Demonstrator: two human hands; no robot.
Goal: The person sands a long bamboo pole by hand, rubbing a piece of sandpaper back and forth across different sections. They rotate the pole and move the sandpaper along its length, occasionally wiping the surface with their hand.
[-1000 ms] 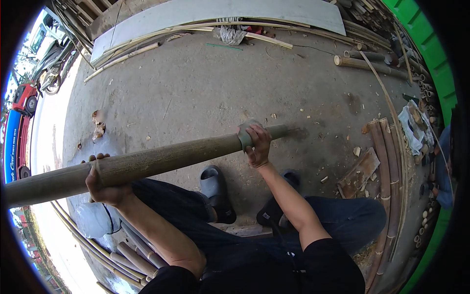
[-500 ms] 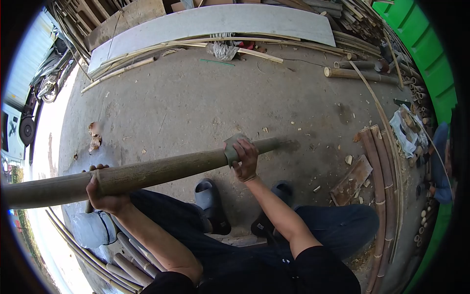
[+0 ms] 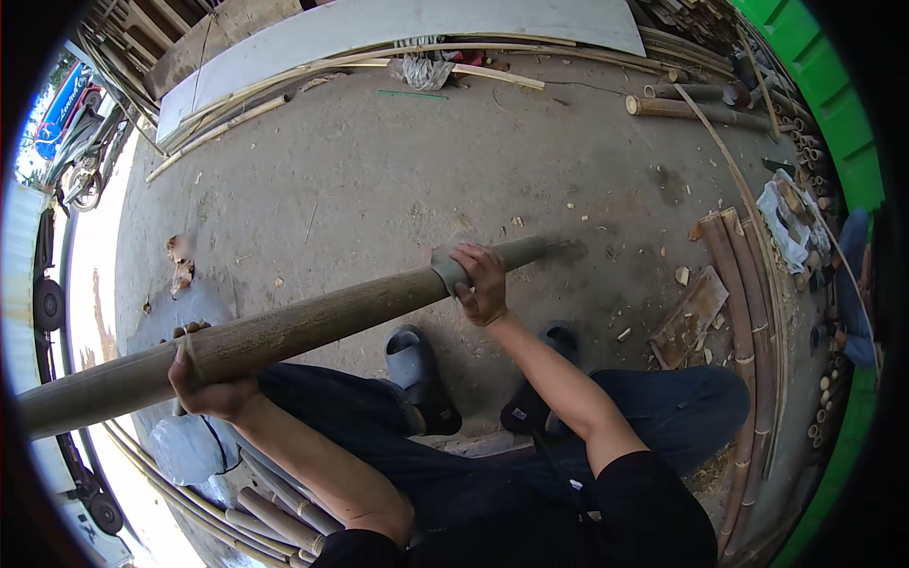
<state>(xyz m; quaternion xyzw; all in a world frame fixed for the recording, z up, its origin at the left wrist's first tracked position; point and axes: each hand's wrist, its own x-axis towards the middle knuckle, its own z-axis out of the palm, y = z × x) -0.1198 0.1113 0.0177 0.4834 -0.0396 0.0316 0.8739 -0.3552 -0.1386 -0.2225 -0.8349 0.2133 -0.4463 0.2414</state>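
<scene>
A thick greenish-brown bamboo pole (image 3: 312,317) slants across my lap, its near end running out at the left and its thinner end out over the floor. My left hand (image 3: 204,379) grips the thick part from below, the fingertips showing over the far side. Around the thinner part my right hand (image 3: 481,284) presses a grey-green sheet that looks like sandpaper (image 3: 445,270). The palm side of this hand is hidden. Below the pole are my feet in grey slides (image 3: 409,355).
Bamboo poles (image 3: 743,322) lie along the right, beside a flat scrap of wood (image 3: 689,317) and scattered chips. A clear plastic-wrapped bundle (image 3: 194,447) stands at lower left. A long white board (image 3: 398,38) lies at the back. Another person's leg (image 3: 855,284) shows at far right.
The camera view has tilted, so the pole slopes more steeply. My right hand stays near the thin end, with the sheet under it. A vehicle outside at left has moved along.
</scene>
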